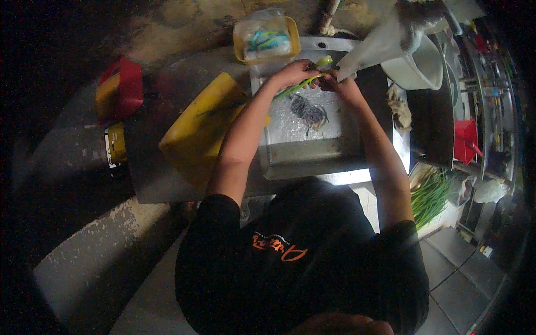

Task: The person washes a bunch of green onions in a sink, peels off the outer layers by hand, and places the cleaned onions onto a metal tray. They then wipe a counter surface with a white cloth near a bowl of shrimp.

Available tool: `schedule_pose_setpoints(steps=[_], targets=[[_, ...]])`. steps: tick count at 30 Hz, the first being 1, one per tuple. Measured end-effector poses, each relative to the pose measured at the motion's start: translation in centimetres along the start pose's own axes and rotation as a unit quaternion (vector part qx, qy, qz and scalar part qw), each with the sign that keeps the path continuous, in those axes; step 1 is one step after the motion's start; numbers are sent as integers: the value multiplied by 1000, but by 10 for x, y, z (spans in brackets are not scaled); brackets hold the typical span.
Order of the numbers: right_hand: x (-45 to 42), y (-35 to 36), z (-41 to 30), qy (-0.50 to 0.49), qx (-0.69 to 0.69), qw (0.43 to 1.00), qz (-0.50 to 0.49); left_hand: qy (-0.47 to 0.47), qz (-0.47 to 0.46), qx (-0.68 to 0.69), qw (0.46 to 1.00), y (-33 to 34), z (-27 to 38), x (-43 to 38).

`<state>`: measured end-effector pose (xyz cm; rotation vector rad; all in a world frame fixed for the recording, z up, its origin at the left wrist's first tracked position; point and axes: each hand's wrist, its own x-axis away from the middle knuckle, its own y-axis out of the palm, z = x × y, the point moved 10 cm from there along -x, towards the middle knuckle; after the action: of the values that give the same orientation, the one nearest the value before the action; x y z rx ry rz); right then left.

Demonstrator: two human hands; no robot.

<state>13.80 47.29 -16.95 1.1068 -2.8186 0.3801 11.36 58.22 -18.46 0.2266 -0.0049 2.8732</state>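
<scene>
Over the metal sink (310, 148), both hands meet at a green stalk (298, 87), which looks like a spring onion. My left hand (293, 72) grips it, and its leafy length trails down past the wrist. At the other end, the fingers of my right hand (340, 85) pinch the stalk. A pale green vegetable end (324, 62) sticks up just beyond the left fingers; whether it belongs to the same stalk is hidden. Below the hands, a dark clump of scraps (307, 109) lies on the wet sink bottom.
Left of the sink stands a yellow plastic container (201, 119). Behind it is a yellow-rimmed tub (295, 39) with plastic bags. A whitish plastic piece (368, 52) hangs near my right hand, beside a white bucket (431, 69). Spring onions (431, 199) lie low at right.
</scene>
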Motion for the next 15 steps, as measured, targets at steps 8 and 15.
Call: schedule_pose_setpoints(steps=[8,15], targets=[[-22,-19,25,40,-36,997,50,-68,-23,-14,997,4,-12,4],[-31,-81,71,-71,20,992,103,-22,-72,-92,993,40,-2,-15]])
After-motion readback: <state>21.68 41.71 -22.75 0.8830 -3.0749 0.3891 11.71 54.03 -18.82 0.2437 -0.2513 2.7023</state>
